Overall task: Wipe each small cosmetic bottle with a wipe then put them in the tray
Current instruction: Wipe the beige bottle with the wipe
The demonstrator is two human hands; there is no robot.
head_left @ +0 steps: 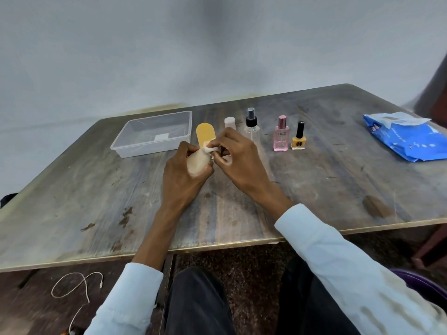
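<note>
Holding a beige bottle (pixel 198 162) over the middle of the desk (pixel 96 201), the left hand (pixel 183 175) has its fingers curled round the bottle's body, gripping it from below and behind. The right hand (pixel 238 157) meets it from the other side, thumb and fingertips pinching a small white wipe (pixel 210 149) against the top end of that bottle. Both hands are raised just above the desk surface, and the two touch at the wipe. A clear plastic tray (pixel 135 151) sits toward the far left corner of the desk, with only a small white label showing on its floor. Just beside the tray's right wall stands a yellow bottle (pixel 205 135) with a rounded top, partly hidden by the hands. Along the far edge, running toward the right, stand a pale pink capped bottle (pixel 229 122), a clear spray bottle (pixel 251 124) with a black pump, a pink perfume bottle (pixel 281 136) and a yellow nail polish bottle (pixel 298 139) with a black cap, each upright and apart from its neighbours. A blue wipes pack (pixel 408 139) lies at the far right corner, its flap peeled open. Below the near edge, a white cable (pixel 79 296) lies on the floor.
</note>
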